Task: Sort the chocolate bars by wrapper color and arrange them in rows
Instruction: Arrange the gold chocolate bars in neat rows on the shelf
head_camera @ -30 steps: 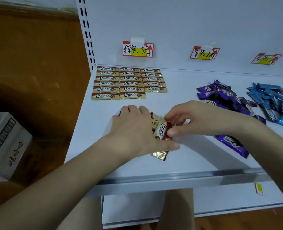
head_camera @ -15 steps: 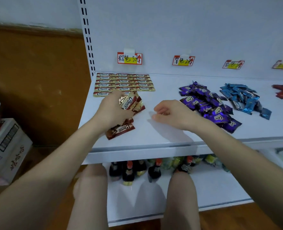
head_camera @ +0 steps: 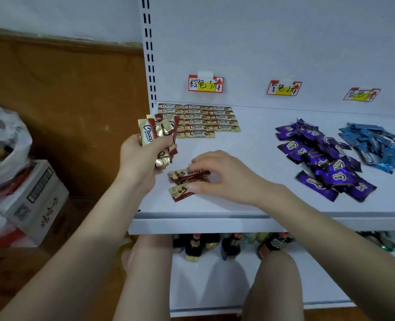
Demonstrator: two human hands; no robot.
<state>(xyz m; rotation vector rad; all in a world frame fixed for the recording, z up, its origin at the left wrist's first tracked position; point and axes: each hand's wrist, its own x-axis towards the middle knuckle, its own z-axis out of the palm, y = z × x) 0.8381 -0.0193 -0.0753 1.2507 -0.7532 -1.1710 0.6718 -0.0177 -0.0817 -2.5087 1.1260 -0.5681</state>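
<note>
Head view: gripping a gold bunch [head_camera: 149, 133] in left hand [head_camera: 138, 158], pinching loose bars [head_camera: 182, 175] with right hand [head_camera: 224, 177]; best squared flat, then added to rows [head_camera: 198, 121].

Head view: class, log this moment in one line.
left hand grips gold-brown foil chocolate bars | right hand pinches loose gold-brown bars, white shelf | purple-wrapper pile, blue-wrapper pile unsorted

On the white shelf [head_camera: 249, 140] we see gold-and-red bars [head_camera: 198, 121] at its back left, purple bars [head_camera: 324, 163] right of centre, and blue bars [head_camera: 375, 144] at its right. Its tags [head_camera: 205, 84] are red-edged with yellow patches.
</note>
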